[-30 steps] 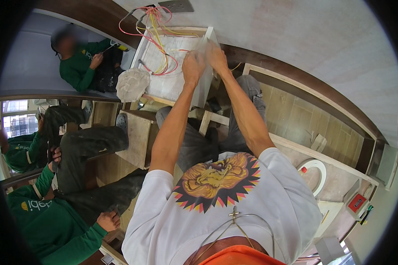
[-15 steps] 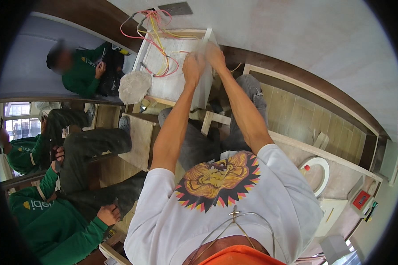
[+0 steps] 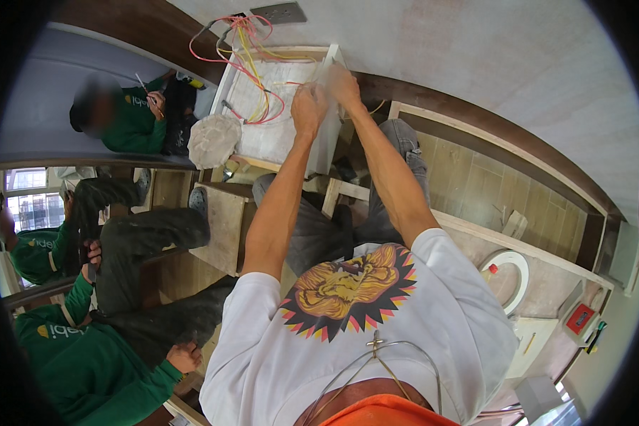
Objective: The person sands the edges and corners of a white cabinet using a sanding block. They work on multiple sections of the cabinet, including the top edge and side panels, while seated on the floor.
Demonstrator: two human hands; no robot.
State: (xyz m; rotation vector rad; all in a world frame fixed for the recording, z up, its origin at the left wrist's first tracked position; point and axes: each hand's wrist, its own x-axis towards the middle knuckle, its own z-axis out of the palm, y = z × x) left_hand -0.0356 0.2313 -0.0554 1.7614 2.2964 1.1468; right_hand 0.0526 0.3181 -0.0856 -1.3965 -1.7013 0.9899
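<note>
Both of my hands are at the top edge of the right side panel (image 3: 324, 145) of a white open wooden box. My left hand (image 3: 309, 108) is on the inner side, its fingers drawn together. My right hand (image 3: 343, 86) is just beyond the panel, fingers curled in. A greyish blur lies between them, so what they grip cannot be made out. Inside the box, loose red and yellow wires (image 3: 261, 99) hang from a wall opening over its pale, dusty bottom. A rough, pale round lump (image 3: 214, 141) sits at the box's near left corner.
A metal socket plate (image 3: 278, 13) is on the wall. At left, a co-worker's green sleeve (image 3: 113, 362) and dark trousers come close; other green-clad figures may be reflections. Wooden framing (image 3: 490, 128) runs along the right, with a white ring (image 3: 516, 282) and a red-faced device (image 3: 581, 319).
My hands stay at the panel, with the right one shifting slightly. The co-worker's near hand has lowered and turned. The green-clad figure at upper left now shows a thin light stick raised.
</note>
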